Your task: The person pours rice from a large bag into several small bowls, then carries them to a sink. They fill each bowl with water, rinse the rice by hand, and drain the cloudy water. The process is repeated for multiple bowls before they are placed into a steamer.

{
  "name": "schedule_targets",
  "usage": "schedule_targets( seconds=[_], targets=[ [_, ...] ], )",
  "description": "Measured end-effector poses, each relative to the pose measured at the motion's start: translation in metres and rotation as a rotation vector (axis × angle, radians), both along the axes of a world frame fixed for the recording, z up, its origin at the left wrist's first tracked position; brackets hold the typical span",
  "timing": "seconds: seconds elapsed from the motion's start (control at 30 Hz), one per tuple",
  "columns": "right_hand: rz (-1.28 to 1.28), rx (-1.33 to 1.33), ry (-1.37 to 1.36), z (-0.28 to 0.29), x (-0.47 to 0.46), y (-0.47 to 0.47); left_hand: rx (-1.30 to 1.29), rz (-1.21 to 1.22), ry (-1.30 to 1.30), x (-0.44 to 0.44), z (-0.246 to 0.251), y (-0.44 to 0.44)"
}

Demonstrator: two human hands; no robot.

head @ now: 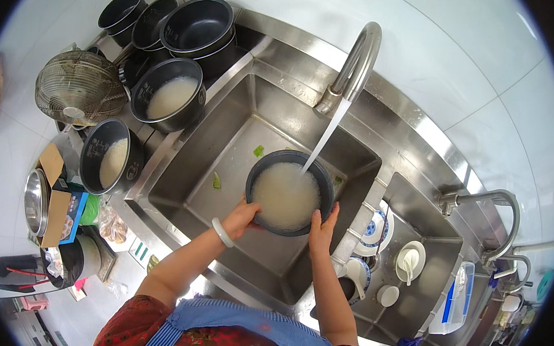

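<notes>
A dark rice cooker inner pot [252,181] is held under the running faucet [361,67], inside the large stainless steel sink basin [220,149]. Cloudy, whitish water [286,195] fills much of it; any grains below are hard to make out. My left hand [245,217] grips the rim at the near left, with a pale bangle on the wrist. On the near right side, my right hand [322,228] holds the pot's wall. The water stream [329,133] lands near the pot's far right edge.
Left of the basin stand a pot with cloudy water [171,96], a pot with rice [112,160] and several stacked dark pots [198,25]. Green leaf scraps [217,180] lie on the basin floor. A second basin [428,302] at right holds plates [375,229] and bowls [409,259].
</notes>
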State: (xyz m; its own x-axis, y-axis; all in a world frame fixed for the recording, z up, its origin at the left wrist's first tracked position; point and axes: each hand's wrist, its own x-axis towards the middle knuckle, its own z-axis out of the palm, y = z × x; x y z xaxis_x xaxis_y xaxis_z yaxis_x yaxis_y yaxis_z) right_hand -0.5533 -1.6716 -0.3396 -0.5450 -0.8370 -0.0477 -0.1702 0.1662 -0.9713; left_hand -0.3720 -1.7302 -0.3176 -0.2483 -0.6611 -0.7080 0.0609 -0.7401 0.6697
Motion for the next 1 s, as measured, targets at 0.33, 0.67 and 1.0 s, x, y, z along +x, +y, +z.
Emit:
schedule_targets(
  seconds=[0.33, 0.67, 1.0],
  targets=[
    [0.442, -0.284, 0.849, 0.056, -0.039, 0.013, 0.059, -0.051, 0.079, -0.004, 0.018, 0.008],
    [0.524, -0.532, 0.877, 0.098, -0.044, 0.039, 0.208, -0.121, 0.257, -0.001, 0.053, 0.052],
    [0.597, -0.568, 0.912, 0.145, -0.042, 0.064, 0.363, -0.154, 0.445, -0.004, 0.059, 0.098]
  ],
)
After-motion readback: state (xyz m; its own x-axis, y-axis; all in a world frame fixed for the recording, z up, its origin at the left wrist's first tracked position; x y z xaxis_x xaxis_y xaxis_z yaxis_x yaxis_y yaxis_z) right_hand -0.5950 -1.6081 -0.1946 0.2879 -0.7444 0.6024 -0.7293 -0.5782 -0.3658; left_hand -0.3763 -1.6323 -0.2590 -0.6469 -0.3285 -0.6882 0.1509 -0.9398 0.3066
